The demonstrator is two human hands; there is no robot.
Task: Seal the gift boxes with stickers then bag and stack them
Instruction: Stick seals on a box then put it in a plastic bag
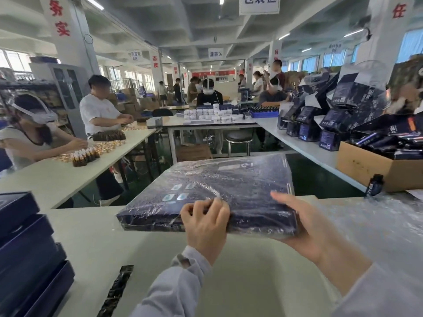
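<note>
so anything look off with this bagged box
Nothing damaged. The bagged gift box, gripped by the left hand and right hand, has wrinkled plastic loose at its near edge. A stray black strip lies on the table.

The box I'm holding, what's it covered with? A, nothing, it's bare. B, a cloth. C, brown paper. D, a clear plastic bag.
D: a crinkled, shiny clear plastic bag covers the dark blue gift box, and the left hand pinches that plastic at the near edge.

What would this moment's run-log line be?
gift box: in clear bag | left hand: pinches bag's near edge | right hand: grips box's right corner | other boxes: stacked left
</note>
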